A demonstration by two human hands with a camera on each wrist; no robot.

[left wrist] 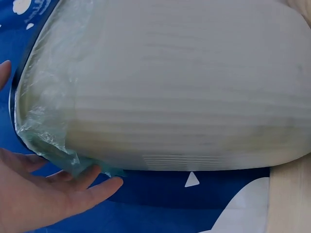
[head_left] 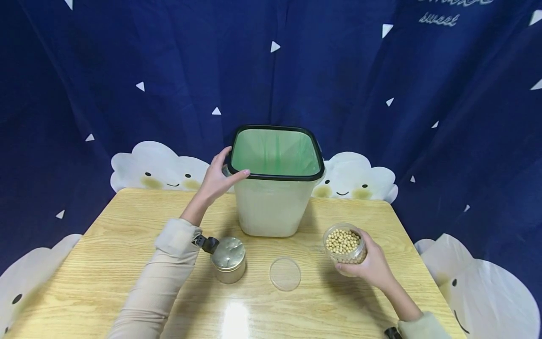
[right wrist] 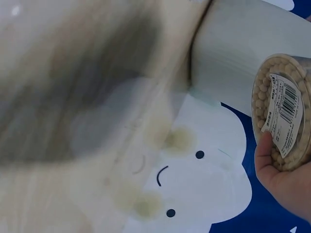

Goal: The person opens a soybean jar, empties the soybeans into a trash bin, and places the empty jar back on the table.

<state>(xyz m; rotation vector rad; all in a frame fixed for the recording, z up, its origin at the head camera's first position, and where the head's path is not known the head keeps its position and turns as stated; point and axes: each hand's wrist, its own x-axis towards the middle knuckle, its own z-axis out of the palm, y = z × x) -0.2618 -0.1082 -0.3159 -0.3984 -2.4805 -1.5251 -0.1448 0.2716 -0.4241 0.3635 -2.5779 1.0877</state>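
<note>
A tall white bin (head_left: 273, 207) with a black rim and a green plastic liner (head_left: 271, 150) stands at the back of the table. My left hand (head_left: 217, 179) is at the bin's front left corner, its thumb over the front rim. In the left wrist view its loosely spread fingers (left wrist: 97, 191) lie against the liner's overhanging edge. My right hand (head_left: 372, 263) grips a clear jar (head_left: 345, 245) from its right side, over the table. Small round beige balls fill the lidless jar. On its bottom, a label (right wrist: 285, 114) with a barcode shows in the right wrist view.
A silver tin (head_left: 228, 261) with its lid on stands close by my left sleeve. Right of it, a clear round lid (head_left: 285, 274) lies flat on the wooden table (head_left: 330, 310). Behind hangs a dark blue curtain (head_left: 178, 70) with clouds on it.
</note>
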